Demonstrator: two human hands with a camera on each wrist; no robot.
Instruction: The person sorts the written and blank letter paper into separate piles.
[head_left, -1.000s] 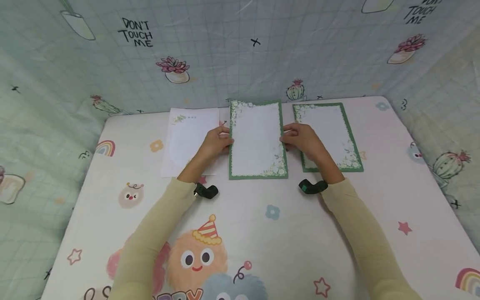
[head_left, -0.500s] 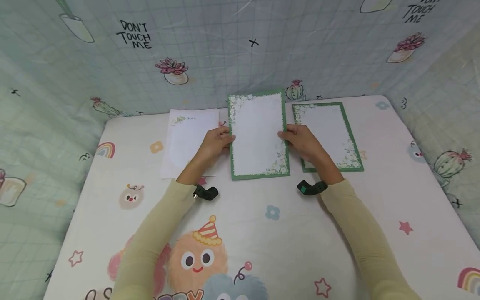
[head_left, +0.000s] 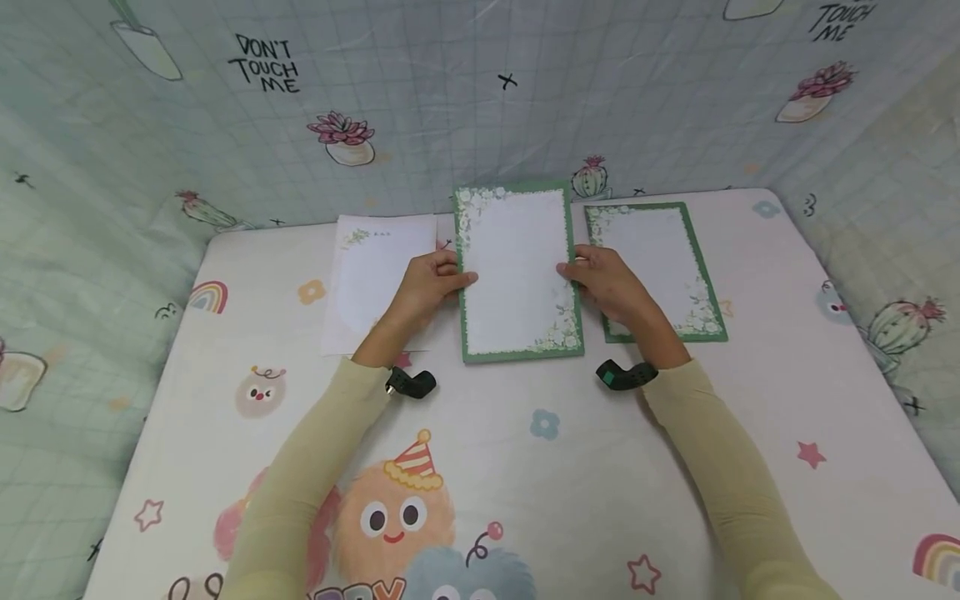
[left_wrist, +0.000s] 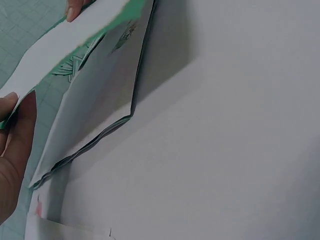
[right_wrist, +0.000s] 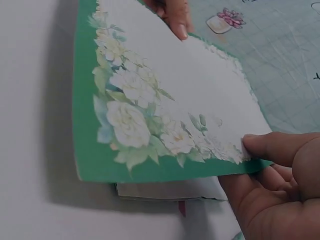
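Note:
Both hands hold a white sheet of paper (head_left: 516, 275) with a green border and white flowers, raised off the table at the middle. My left hand (head_left: 427, 287) pinches its left edge, thumb on the face and fingers beneath. At the right edge my right hand (head_left: 606, 283) pinches it the same way. In the right wrist view the flowered corner of the sheet (right_wrist: 132, 125) shows closely, and the right thumb presses on top. Under the raised sheet, the left wrist view shows a thin stack of paper (left_wrist: 107, 107) with a dark edge on the table.
Left of the hands lies a white paper (head_left: 363, 283) with a small leaf print. To the right is another green-bordered flowered sheet (head_left: 660, 267), partly covered by the right hand. A patterned curtain (head_left: 420, 100) hangs behind the printed white table cover (head_left: 570, 500).
The bordered sheet has been lifted, its top edge rising toward the curtain. My thumbs have moved farther onto its face. The papers at either side have stayed put.

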